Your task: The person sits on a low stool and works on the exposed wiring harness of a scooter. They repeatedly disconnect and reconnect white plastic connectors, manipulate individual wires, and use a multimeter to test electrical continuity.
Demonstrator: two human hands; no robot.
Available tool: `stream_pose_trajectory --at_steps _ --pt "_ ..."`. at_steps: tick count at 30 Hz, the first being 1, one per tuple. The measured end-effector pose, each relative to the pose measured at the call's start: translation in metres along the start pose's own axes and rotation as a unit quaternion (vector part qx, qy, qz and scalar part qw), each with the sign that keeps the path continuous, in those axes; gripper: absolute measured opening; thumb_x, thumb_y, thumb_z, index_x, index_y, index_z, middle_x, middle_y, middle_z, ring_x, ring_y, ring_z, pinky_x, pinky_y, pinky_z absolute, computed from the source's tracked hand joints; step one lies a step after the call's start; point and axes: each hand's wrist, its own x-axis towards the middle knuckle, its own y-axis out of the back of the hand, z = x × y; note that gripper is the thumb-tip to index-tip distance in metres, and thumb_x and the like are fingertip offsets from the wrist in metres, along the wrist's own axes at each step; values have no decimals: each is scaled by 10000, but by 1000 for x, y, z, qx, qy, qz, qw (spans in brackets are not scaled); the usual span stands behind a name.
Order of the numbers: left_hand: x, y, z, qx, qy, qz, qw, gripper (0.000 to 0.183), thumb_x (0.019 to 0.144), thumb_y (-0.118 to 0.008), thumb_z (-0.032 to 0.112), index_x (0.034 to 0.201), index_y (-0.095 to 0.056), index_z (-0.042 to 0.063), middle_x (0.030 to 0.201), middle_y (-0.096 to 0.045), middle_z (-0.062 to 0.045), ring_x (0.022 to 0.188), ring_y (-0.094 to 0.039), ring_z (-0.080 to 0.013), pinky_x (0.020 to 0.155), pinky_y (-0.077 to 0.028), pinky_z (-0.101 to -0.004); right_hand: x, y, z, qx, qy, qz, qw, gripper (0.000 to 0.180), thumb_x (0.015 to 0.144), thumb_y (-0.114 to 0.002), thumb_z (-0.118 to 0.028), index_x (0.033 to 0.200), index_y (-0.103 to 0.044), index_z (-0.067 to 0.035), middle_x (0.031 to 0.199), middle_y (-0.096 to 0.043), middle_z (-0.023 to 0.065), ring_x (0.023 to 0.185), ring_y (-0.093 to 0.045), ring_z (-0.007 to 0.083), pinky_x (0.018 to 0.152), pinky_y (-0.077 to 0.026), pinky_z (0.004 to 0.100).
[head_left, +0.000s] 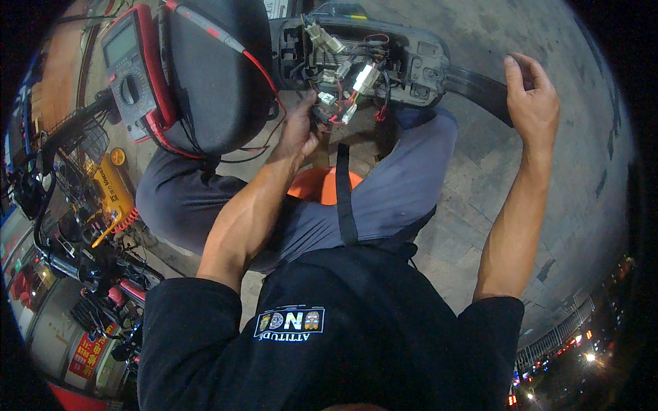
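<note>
Before me is an electric scooter's open black plastic body compartment (pixel 421 64), with a finned metal unit (pixel 329 57) inside and a tangle of wires. Several pale plastic connectors hang out of it, a large white connector (pixel 366 78) among them. My left hand (pixel 300 126) is closed around a wire bundle (pixel 323 114) at the compartment's near edge, its thumb beside a small white connector (pixel 326 98). What its fingers cover is hidden. Off to the right, my right hand (pixel 532 100) is raised above the paving, thumb and fingers apart, holding nothing.
A red-framed digital multimeter (pixel 134 74) rests on a black padded seat (pixel 221 87), beside a red-leaded test probe (pixel 211 32). Between my knees shows something orange (pixel 326 185). Parked two-wheelers (pixel 77 262) and a yellow tool (pixel 113 187) stand left.
</note>
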Motion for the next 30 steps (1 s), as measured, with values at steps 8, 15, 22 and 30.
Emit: stream_pose_trajectory --at_steps 8,15,22,30 --pt "-9 -7 9 -86 45 -20 995 249 925 -506 259 1051 -529 45 836 -632 -108 538 -595 -148 356 -463 -191 0 0 -1 -3 -7 0 1000 329 835 -615 -340 1000 -662 -60 883 -688 99 805 -661 185 747 -498 299" --pt "-13 -19 8 -56 23 6 998 220 894 -564 284 971 -534 80 716 -600 -45 517 -575 -119 352 -441 -170 1 -1 0 4 -4 1 1000 323 836 -618 -336 1000 -664 -62 879 -689 91 802 -660 177 745 -497 292" --pt "-4 -7 1 17 5 50 999 212 909 -523 265 1001 -552 77 830 -626 -32 654 -606 -115 418 -440 -195 1 0 1 2 -2 -3 1000 314 836 -622 -331 997 -665 -65 873 -689 91 800 -659 173 743 -497 290" --pt "0 8 -5 38 14 82 996 246 892 -540 319 966 -577 88 820 -592 -18 725 -544 -140 602 -429 -286 2 -1 1 5 7 7 1000 316 835 -624 -329 988 -664 -54 857 -687 99 781 -659 171 729 -497 286"
